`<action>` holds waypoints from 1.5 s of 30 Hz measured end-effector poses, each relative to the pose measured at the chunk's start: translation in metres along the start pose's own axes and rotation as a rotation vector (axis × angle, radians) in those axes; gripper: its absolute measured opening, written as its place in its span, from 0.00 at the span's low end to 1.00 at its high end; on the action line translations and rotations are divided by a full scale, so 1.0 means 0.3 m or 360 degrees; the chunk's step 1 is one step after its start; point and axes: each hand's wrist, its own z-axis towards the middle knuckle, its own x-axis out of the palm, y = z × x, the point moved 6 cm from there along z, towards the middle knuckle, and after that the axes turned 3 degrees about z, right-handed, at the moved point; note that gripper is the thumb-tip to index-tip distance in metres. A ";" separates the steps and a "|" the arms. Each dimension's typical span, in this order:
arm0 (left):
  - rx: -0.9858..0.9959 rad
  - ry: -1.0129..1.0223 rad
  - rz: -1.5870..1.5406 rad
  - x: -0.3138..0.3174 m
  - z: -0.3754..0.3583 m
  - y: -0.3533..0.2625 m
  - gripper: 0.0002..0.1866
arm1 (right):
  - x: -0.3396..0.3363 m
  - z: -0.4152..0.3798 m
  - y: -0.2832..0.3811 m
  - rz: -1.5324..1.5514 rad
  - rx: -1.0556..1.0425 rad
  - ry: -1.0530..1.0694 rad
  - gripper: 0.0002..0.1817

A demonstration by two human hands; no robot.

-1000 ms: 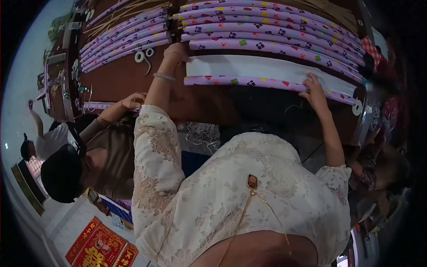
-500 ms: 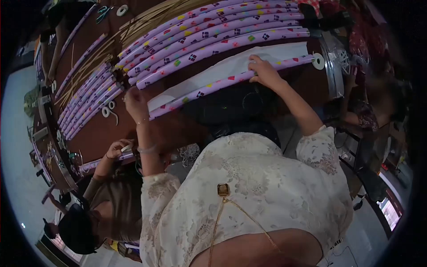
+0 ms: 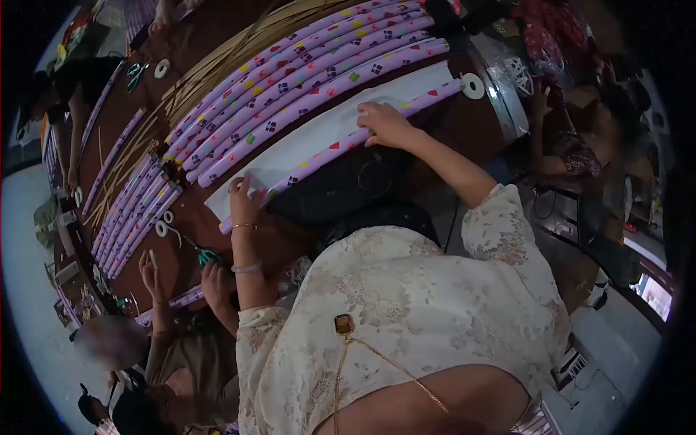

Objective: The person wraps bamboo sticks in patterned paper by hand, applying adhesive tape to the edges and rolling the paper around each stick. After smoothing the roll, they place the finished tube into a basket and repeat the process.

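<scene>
Head view: the left hand [image 3: 245, 197] lies flat, fingers spread, on one end of a long purple patterned paper roll [image 3: 330, 150] at the near edge of the brown table [image 3: 196, 232]. The right hand [image 3: 384, 123] presses its curled fingers on the same roll, beside the white unrolled paper sheet [image 3: 326, 127].

cream lace short-sleeved top | gold chain, amber pendant | bracelets on left wrist [image 3: 245, 246]
</scene>
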 end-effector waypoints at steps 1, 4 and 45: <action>0.0004 -0.0001 -0.0053 0.006 0.000 0.009 0.26 | -0.010 -0.008 0.004 0.0050 -0.0050 0.0010 0.22; 0.0005 0.0031 0.0028 0.017 0.000 0.023 0.27 | -0.003 -0.014 -0.011 0.0094 -0.0051 0.0053 0.22; -0.0303 0.0311 0.0126 -0.002 -0.006 -0.031 0.39 | -0.069 -0.094 -0.113 -0.0089 0.0128 -0.0027 0.21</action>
